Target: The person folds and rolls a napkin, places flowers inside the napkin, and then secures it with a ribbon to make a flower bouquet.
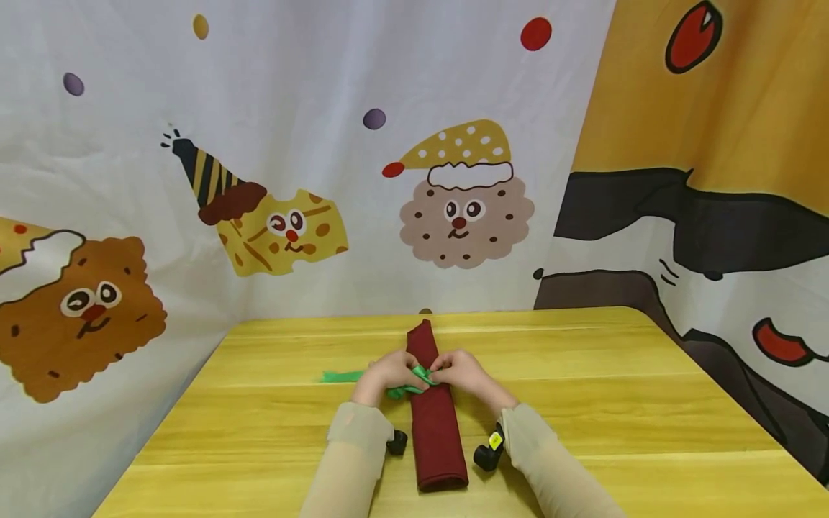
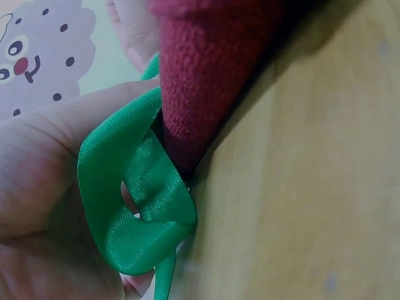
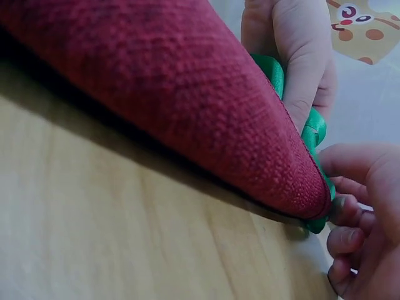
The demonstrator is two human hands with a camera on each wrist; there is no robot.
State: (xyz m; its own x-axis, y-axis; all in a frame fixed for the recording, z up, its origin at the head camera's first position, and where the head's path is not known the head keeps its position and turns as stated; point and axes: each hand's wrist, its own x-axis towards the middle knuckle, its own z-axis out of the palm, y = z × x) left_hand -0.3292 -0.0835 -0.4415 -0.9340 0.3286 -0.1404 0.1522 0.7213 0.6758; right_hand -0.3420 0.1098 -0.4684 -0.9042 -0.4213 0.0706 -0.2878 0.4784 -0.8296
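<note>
A dark red cloth point(image 1: 439, 432), rolled or folded into a long flat bundle, lies lengthwise on the table. A green satin ribbon point(image 1: 343, 376) passes across its upper half, and one tail stretches left over the wood. From the left side, my left hand point(image 1: 391, 370) grips the ribbon on top of the cloth; a ribbon loop point(image 2: 100, 187) hangs beside that palm in the left wrist view. Opposite it, my right hand point(image 1: 465, 374) pinches the ribbon near the cloth's right edge. In the right wrist view its curled fingers point(image 3: 347, 240) meet the ribbon at the bundle's side.
The bundle rests on a yellow wood-grain table point(image 1: 570, 432). Behind the table hangs a white curtain point(image 1: 311, 93) printed with cartoon biscuits and cheese. Small black wrist cameras point(image 1: 488, 453) sit at both cuffs, close to the bundle's lower part.
</note>
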